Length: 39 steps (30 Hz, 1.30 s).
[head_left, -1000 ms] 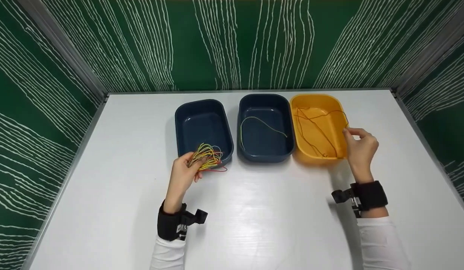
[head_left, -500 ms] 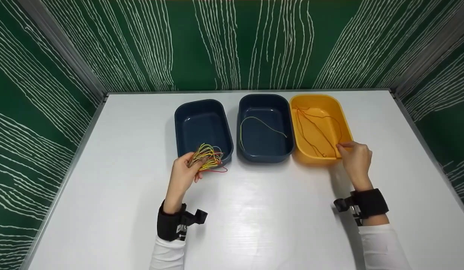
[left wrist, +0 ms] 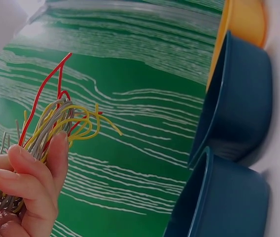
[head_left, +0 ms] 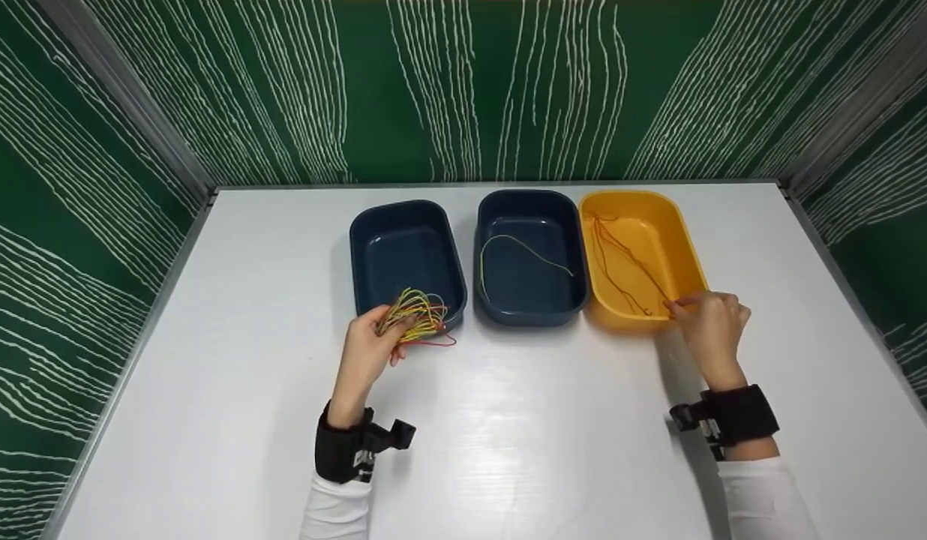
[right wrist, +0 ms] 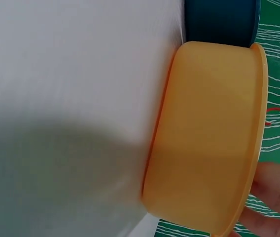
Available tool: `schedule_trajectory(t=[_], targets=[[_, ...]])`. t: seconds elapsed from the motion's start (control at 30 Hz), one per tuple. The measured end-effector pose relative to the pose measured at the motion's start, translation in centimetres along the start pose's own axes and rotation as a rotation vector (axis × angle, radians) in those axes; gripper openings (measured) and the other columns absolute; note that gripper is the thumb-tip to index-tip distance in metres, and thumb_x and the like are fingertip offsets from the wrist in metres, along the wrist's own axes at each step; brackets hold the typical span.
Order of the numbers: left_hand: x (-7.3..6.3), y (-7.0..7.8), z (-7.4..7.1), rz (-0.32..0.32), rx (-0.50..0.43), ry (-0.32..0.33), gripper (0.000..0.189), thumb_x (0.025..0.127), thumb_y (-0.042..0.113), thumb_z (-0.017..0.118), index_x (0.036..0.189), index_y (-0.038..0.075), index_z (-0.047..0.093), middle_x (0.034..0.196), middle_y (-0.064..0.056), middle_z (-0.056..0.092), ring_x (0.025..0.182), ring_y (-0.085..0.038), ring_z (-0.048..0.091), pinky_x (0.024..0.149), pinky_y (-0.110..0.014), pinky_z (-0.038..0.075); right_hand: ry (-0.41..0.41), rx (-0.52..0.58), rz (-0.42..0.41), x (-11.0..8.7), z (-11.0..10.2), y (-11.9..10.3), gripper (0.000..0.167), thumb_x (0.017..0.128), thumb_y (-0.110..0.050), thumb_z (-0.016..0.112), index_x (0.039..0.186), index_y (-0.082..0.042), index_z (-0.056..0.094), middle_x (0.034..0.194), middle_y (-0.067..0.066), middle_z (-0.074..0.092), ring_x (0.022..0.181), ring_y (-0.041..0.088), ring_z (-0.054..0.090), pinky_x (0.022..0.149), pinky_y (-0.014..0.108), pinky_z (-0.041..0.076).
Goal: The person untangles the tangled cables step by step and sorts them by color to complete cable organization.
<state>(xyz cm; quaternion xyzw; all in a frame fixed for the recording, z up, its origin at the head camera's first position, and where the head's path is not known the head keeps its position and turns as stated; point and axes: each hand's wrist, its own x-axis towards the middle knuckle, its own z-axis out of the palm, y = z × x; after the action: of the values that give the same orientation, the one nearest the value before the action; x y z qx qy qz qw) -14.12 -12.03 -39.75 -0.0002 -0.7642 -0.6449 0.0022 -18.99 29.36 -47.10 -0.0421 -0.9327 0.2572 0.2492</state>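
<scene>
In the head view my left hand [head_left: 370, 341] grips a bundle of thin wires [head_left: 415, 315] over the front edge of the left dark blue bin [head_left: 396, 255]. The left wrist view shows grey, yellow and red strands in this bundle [left wrist: 56, 118], a red loop sticking up. My right hand [head_left: 711, 326] is at the front right corner of the yellow bin [head_left: 677, 247], its thumb and forefinger pinching the end of a red wire [head_left: 637, 262]. Another red wire [head_left: 617, 283] lies in that bin. One yellowish wire [head_left: 525, 243] curves inside the middle dark blue bin [head_left: 535, 296].
All three bins stand in a row near the back of the white table [head_left: 493, 427]. The middle and yellow bins stand side by side; a gap separates the left one. Green panels with white streaks [head_left: 493, 90] enclose the back and sides.
My right hand has come down the yellow bin's right side to its front corner, drawing the looped red wire straighter beside the other strands. My left hand and its bundle have stayed put.
</scene>
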Motion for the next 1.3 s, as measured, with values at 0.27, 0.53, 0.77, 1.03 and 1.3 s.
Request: schedule_trajectory(t=[0.27,0.53,0.77,1.03,1.3], targets=[[0.0,0.1,0.1,0.001,-0.005,-0.006,0.016,0.084,0.001,0.057,0.092,-0.012,0.056,0.052,-0.003,0.05,0.037,-0.006,0.041,0.035,-0.013,0.033,0.099,0.057,-0.04,-0.2,-0.6,-1.9,0.017,0.072,-0.008,0.072,0.079,0.007,0.067,0.082,0.024,0.063,0.082,0.04,0.048,0.074,0.051,0.027],[0.0,0.0,0.3,0.021,-0.033,-0.042,0.014,0.084,-0.001,0.055,0.091,-0.013,0.056,0.052,-0.004,0.049,0.037,-0.007,0.042,0.035,-0.013,0.033,0.206,0.196,-0.125,-0.5,-0.7,-6.4,0.015,0.071,-0.005,0.072,0.078,0.007,0.067,0.081,0.021,0.064,0.082,0.037,0.048,0.071,0.044,0.026],[0.0,-0.1,0.8,0.041,-0.038,-0.079,0.012,0.084,-0.001,0.055,0.089,-0.012,0.056,0.052,-0.006,0.05,0.037,-0.008,0.042,0.035,-0.013,0.033,0.198,0.403,-0.241,-1.1,0.6,-9.8,0.011,0.069,0.003,0.071,0.078,0.007,0.067,0.079,0.019,0.064,0.081,0.032,0.053,0.079,0.027,0.035],[-0.1,0.0,1.3,0.035,-0.04,-0.108,0.011,0.084,-0.001,0.055,0.087,-0.012,0.056,0.052,-0.004,0.05,0.038,-0.009,0.042,0.035,-0.015,0.033,0.052,0.611,-0.295,-2.4,2.4,-13.5,0.009,0.07,0.009,0.068,0.079,0.007,0.067,0.078,0.018,0.065,0.074,0.019,0.057,0.069,0.011,0.043],[-0.2,0.1,1.8,0.048,-0.071,-0.156,0.01,0.085,-0.002,0.054,0.086,-0.012,0.056,0.052,-0.003,0.049,0.039,-0.008,0.042,0.037,-0.017,0.034,-0.424,0.79,-0.113,-4.5,3.0,-17.8,0.015,0.076,0.003,0.064,0.089,0.01,0.065,0.087,0.019,0.065,0.078,0.01,0.06,0.07,0.017,0.047]])
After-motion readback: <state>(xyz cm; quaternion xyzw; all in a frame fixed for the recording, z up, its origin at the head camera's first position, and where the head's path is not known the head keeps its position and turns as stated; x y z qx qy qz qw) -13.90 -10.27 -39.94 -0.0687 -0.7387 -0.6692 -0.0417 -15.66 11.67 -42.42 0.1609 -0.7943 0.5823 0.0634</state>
